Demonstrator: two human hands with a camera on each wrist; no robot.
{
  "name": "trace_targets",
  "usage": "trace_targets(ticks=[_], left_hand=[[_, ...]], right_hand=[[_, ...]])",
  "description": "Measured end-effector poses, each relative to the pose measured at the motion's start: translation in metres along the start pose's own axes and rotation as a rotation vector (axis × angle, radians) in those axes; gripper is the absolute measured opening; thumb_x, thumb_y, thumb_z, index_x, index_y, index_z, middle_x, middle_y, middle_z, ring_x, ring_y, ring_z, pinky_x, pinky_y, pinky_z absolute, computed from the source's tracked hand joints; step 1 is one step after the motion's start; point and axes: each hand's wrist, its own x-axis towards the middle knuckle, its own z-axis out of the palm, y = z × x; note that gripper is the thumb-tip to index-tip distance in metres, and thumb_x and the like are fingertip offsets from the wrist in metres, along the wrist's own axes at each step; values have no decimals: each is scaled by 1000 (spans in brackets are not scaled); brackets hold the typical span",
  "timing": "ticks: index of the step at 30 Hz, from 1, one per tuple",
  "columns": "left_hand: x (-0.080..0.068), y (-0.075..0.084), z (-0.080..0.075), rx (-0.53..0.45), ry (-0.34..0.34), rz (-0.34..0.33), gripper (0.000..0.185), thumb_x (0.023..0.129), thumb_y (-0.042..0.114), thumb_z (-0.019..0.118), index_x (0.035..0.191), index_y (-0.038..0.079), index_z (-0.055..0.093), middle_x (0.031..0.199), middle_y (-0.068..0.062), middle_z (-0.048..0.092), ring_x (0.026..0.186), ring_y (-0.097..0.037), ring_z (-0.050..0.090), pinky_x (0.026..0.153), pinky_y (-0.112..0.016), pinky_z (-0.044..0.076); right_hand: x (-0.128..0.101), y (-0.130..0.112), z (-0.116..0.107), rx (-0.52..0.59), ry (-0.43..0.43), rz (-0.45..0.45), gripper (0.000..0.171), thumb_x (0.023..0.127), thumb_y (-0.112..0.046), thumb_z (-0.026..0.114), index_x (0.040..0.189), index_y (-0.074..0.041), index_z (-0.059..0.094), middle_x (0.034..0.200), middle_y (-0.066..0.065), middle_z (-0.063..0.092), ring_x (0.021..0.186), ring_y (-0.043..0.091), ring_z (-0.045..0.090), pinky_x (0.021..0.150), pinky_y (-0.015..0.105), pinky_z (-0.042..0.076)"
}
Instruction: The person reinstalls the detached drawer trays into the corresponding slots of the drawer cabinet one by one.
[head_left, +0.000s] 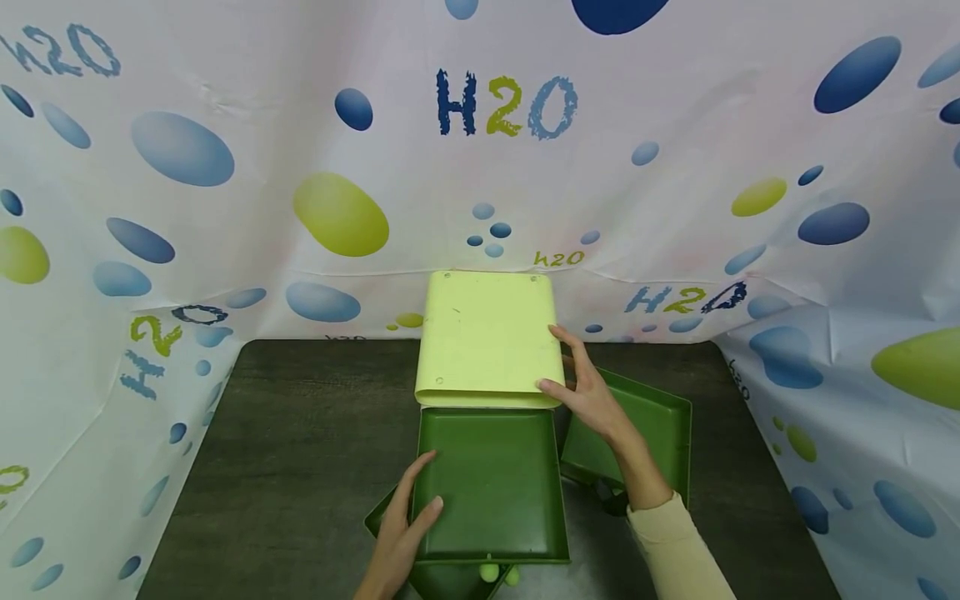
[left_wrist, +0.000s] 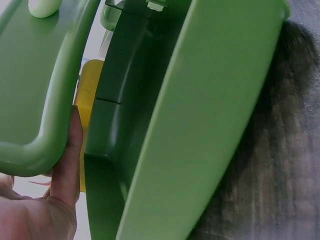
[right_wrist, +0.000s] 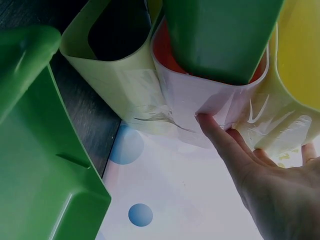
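A pale yellow casing (head_left: 491, 333) tops a stack of open-fronted casings at the back of the table. My left hand (head_left: 401, 525) lies along the left side of a green drawer (head_left: 491, 483), thumb and forefinger apart at its rim. In the right wrist view, this drawer's end sits inside the middle casing (right_wrist: 187, 95), pinkish-white outside and orange inside. The bottom casing (right_wrist: 112, 75), pale green, has a dark interior. Against the stack's right side rests my right hand (head_left: 596, 400), fingers spread. Some of the left fingers are hidden.
A second green drawer (head_left: 641, 417) lies right of the stack, partly behind the right forearm. Another green drawer (head_left: 453, 581) shows beneath the inserted one, with light green round knobs (head_left: 490, 572) nearby. A patterned white cloth (head_left: 487, 183) hangs around the dark table (head_left: 300, 467).
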Motion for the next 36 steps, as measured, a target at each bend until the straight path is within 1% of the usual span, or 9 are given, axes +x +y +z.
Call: trace_targets(ticks=[3,6,11,14,19,22,25,29,36], left_hand=[[4,1,1,40,18,11,54,102,31,58,152,26,37,156,-11,34,139,-39,37,103,-64,34],[10,1,1,58,34,33,56,101,31,59,152,27,38,157,-10,34,142,-38,33,105,-67,30],[15,3,-3,31,-3,42,55,101,26,59,152,24,37,153,-12,39,133,-36,45,100,-57,41],[16,5,-7,22,-30,41,54,101,22,59,151,23,38,150,-14,41,130,-36,47,98,-57,42],[16,6,-12,69,-34,42,59,98,22,62,151,26,38,149,-12,44,128,-34,49,95,-56,42],[16,5,-12,59,-39,29,64,97,21,64,153,27,35,149,-13,43,124,-33,53,92,-53,45],[17,4,-11,63,-32,23,68,95,22,67,154,29,33,152,-14,39,127,-36,50,94,-57,44],[20,2,-9,97,-12,41,73,92,25,70,154,32,33,157,-13,33,135,-41,41,99,-67,36],[25,0,-6,108,9,65,69,91,25,70,152,28,35,151,-15,39,130,-38,47,96,-64,39]], right_hand=[[0,1,0,-1,2,1,77,97,-14,64,158,-28,18,165,4,5,143,45,26,98,65,41],[0,2,-1,3,5,2,78,97,-13,64,158,-28,19,165,3,6,144,44,26,99,64,41],[1,2,0,0,3,0,77,97,-12,64,158,-27,18,165,4,6,143,45,26,98,64,41],[2,1,-1,-5,2,1,77,98,-13,64,158,-28,19,165,4,7,143,45,26,98,65,41],[2,2,0,-11,1,-5,77,97,-13,65,158,-27,19,165,4,6,143,47,25,99,64,41],[2,2,0,-12,2,-7,78,97,-13,65,158,-25,19,165,5,6,143,48,24,100,64,41],[1,3,0,-10,7,-5,77,97,-12,65,158,-25,19,165,6,6,143,48,24,100,65,40],[0,3,0,-5,9,0,77,97,-13,65,158,-27,19,165,4,6,144,46,24,100,66,39],[-1,3,0,-3,1,11,77,98,-14,64,158,-29,19,165,3,6,144,45,24,101,67,37]])
